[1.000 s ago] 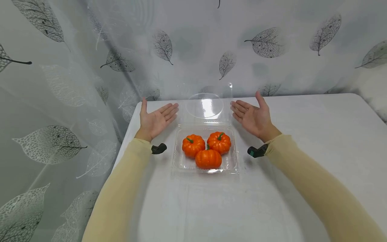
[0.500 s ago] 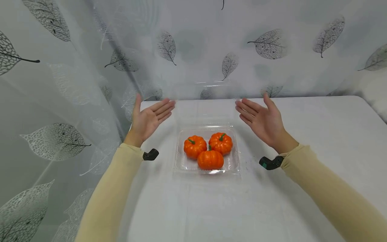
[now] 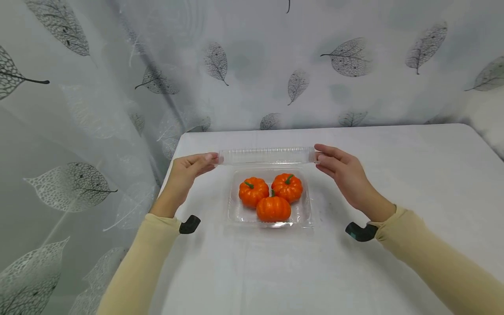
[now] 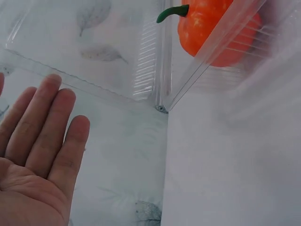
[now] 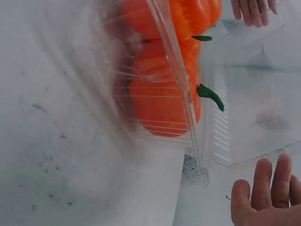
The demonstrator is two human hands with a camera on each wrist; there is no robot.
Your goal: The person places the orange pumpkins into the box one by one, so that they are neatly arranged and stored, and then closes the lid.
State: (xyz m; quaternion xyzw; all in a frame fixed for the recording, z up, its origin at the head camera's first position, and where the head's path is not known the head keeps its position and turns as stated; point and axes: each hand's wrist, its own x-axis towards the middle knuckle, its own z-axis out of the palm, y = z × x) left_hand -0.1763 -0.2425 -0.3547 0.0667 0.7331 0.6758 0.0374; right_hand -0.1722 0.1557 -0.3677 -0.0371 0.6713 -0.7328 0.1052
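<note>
A clear plastic clamshell box [image 3: 236,216] stands on the table with three small orange pumpkins, one at left [image 3: 252,194], one at right [image 3: 288,186] and one in front [image 3: 273,210]. Its hinged lid [image 3: 267,156] is raised behind the tray and seen nearly edge-on in the head view. There, my left hand [image 3: 189,173] pinches the lid's left end between thumb and fingers. My right hand [image 3: 348,181] holds the opposite end, thumb partly hidden. Both wrist views show fingers extended near the lid [image 4: 70,37], with green-stemmed pumpkins [image 5: 160,106] behind the clear tray wall.
A white cloth covers the table [image 3: 275,271]. Behind it and along the left hangs a pale curtain [image 3: 252,65] with a leaf print. A black wrist mount [image 3: 190,224] sticks out from the left sleeve, another [image 3: 360,232] from the right.
My hands have gone from open, palms up beside the lid, to holding its two ends. The lid has swung up and toward me from its laid-back position. The pumpkins stay put.
</note>
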